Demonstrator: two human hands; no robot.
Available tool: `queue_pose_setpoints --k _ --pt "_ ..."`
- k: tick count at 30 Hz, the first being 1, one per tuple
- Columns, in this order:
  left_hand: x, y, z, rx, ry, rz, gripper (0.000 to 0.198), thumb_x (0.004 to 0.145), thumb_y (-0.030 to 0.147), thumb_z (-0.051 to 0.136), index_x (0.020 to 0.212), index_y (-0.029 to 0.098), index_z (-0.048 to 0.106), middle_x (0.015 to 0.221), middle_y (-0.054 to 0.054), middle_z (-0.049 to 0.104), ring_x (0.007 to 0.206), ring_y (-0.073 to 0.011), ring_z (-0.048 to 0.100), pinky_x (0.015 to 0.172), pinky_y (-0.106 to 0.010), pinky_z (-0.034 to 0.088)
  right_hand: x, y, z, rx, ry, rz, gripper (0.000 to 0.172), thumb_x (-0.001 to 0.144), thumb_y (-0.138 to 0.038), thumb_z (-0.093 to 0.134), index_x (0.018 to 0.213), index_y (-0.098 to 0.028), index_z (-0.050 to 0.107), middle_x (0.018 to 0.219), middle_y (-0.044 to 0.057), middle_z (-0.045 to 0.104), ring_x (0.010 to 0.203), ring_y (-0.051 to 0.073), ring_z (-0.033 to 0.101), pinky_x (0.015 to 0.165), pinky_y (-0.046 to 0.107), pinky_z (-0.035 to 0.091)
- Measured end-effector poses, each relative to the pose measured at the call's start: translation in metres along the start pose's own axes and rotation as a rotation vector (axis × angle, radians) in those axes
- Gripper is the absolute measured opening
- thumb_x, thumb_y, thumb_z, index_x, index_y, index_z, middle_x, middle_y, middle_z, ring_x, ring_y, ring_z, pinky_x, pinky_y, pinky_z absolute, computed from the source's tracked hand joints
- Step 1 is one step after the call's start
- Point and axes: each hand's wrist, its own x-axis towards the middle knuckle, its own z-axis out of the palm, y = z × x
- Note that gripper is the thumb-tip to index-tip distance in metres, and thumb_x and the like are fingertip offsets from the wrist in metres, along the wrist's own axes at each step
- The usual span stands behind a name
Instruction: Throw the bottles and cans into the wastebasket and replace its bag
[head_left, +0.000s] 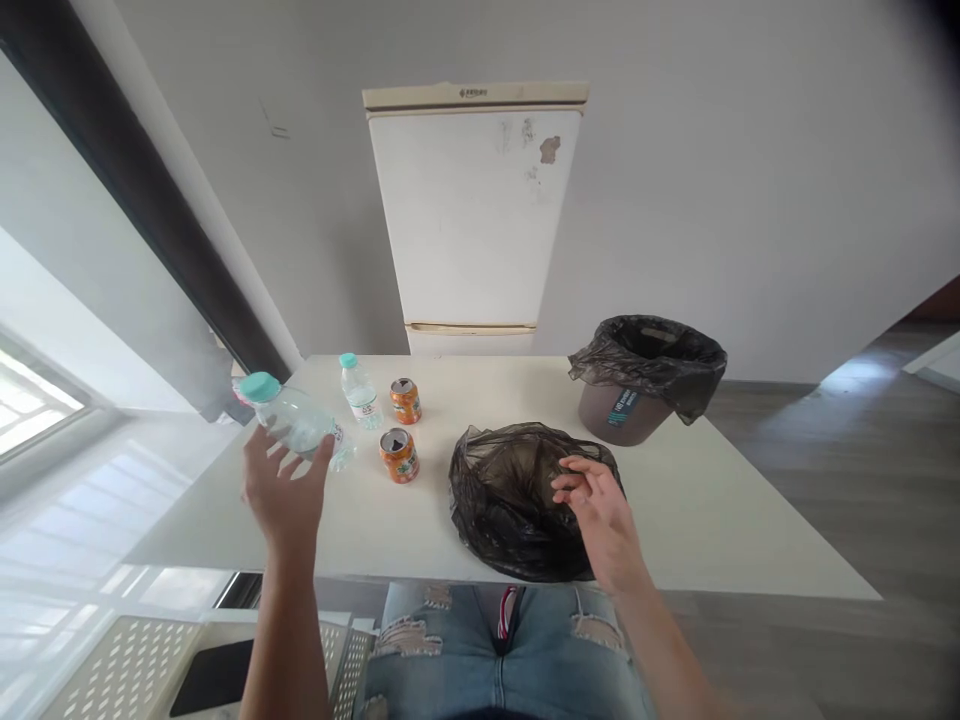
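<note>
Wall: plain grey-white (712,200), filling the back of the head view.
Table: a pale top (697,520) stretching across the view, with everything in play sitting on it.
Fridge: white-doored with cream trim (472,220), standing beyond the table's far edge, dark scuffs and a brownish patch high on its door.
Jeans: ripped blue denim (442,670) just this side of the table's near edge.
Bin: greyish, on the table's far right side (598,408), a dark liner (690,385) folded over its rim.
Black bag: here at the near edge, centre-right, thin plastic (487,500) with its mouth gaping upward.
Right hand: over the bag's right side (600,515), fingers loosely bent and parted, relaxed rather than clenched; contact with the plastic, can't tell.
Left hand: up at the table's left side (286,490), thumb and fingers well spread in front of a bottle; whether it actually grips, can't tell from here.
Near bottle: clear with a mint cap (304,418), leaning leftward behind those fingers.
Far bottle: same mint cap, a little farther back (361,392), standing on the table.
Orange cans: a pair, both upright between bottles and bag, one nearer (399,460), the other just behind (406,403).
</note>
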Motion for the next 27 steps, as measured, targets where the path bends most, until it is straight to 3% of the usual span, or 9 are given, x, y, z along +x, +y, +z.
queue_pose_setpoints --k 4,9,14,17,20,22,24,26,27 --pt "0.002 -0.055 0.015 0.107 -0.137 -0.145 0.091 0.065 0.048 0.090 0.144 0.018 0.057 0.130 -0.015 0.068 0.110 -0.0311 0.072 0.084 -0.046 0.067 -0.002 0.004 -0.022 -0.041 0.057 0.006 0.029 0.096 -0.048 0.070 0.114 -0.027 0.063 0.109 0.006 0.062 0.089 0.020 0.062 0.080 0.036 0.056" --pt "-0.007 -0.075 0.026 0.128 -0.218 -0.189 0.090 0.070 0.050 0.088 0.146 0.020 0.051 0.140 -0.017 0.063 0.119 -0.0323 0.069 0.087 -0.046 0.066 -0.004 0.004 -0.035 -0.102 0.119 0.016 0.029 0.094 -0.049 0.072 0.110 -0.026 0.064 0.106 0.004 0.062 0.087 0.019 0.062 0.079 0.035 0.054" --pt "-0.004 -0.076 0.027 0.119 -0.266 -0.168 0.090 0.071 0.047 0.089 0.148 0.022 0.048 0.142 -0.016 0.061 0.126 -0.0331 0.066 0.094 -0.051 0.064 0.006 0.011 -0.058 -0.502 0.397 0.016 0.039 0.090 -0.059 0.071 0.102 -0.023 0.064 0.096 0.006 0.065 0.088 0.024 0.064 0.078 0.037 0.053" --pt "-0.010 -0.067 0.023 0.169 -0.167 -0.102 0.092 0.069 0.049 0.090 0.146 0.021 0.049 0.144 -0.017 0.058 0.132 -0.0341 0.060 0.101 -0.052 0.059 0.019 0.020 -0.074 -0.846 0.458 0.036 0.055 0.090 -0.069 0.063 0.114 -0.020 0.064 0.114 0.014 0.067 0.094 0.028 0.065 0.079 0.040 0.052" --pt "-0.039 -0.041 0.016 0.210 0.102 0.015 0.054 0.086 0.050 0.076 0.128 0.020 0.060 0.120 -0.011 0.066 0.112 -0.0269 0.066 0.093 -0.044 0.059 0.033 0.029 -0.083 -1.035 0.402 0.138 0.070 0.089 -0.077 0.056 0.122 -0.015 0.062 0.119 0.020 0.066 0.092 0.030 0.066 0.079 0.042 0.052" --pt "-0.070 -0.015 0.016 0.230 0.136 0.054 0.027 0.096 0.046 0.064 0.106 0.021 0.062 0.087 -0.003 0.065 0.079 -0.0190 0.064 0.081 -0.036 0.057 0.042 0.032 -0.084 -1.097 0.297 0.191 0.065 0.089 -0.076 0.054 0.113 -0.017 0.066 0.109 0.018 0.070 0.089 0.030 0.067 0.078 0.041 0.051" --pt "-0.105 0.012 0.022 0.164 -0.118 0.079 0.021 0.099 0.044 0.060 0.098 0.023 0.061 0.072 0.002 0.061 0.061 -0.0146 0.057 0.068 -0.028 0.053 0.050 0.033 -0.083 -1.119 0.198 0.185 0.053 0.091 -0.070 0.050 0.098 -0.020 0.068 0.095 0.014 0.072 0.085 0.030 0.067 0.078 0.040 0.051" --pt "-0.135 0.034 0.037 0.086 -0.459 0.074 0.022 0.102 0.046 0.055 0.106 0.024 0.060 0.075 0.001 0.065 0.059 -0.0147 0.060 0.062 -0.026 0.050 0.056 0.031 -0.080 -1.066 0.202 0.128 0.047 0.092 -0.063 0.048 0.092 -0.022 0.070 0.093 0.013 0.074 0.084 0.030 0.068 0.081 0.041 0.052" --pt "-0.146 0.042 0.047 0.108 -0.571 0.071 0.028 0.102 0.049 0.056 0.115 0.024 0.059 0.084 -0.002 0.070 0.063 -0.0170 0.065 0.063 -0.028 0.051 0.060 0.028 -0.078 -1.012 0.235 0.095 0.047 0.091 -0.063 0.049 0.091 -0.021 0.071 0.096 0.014 0.076 0.085 0.030 0.069 0.083 0.041 0.053"
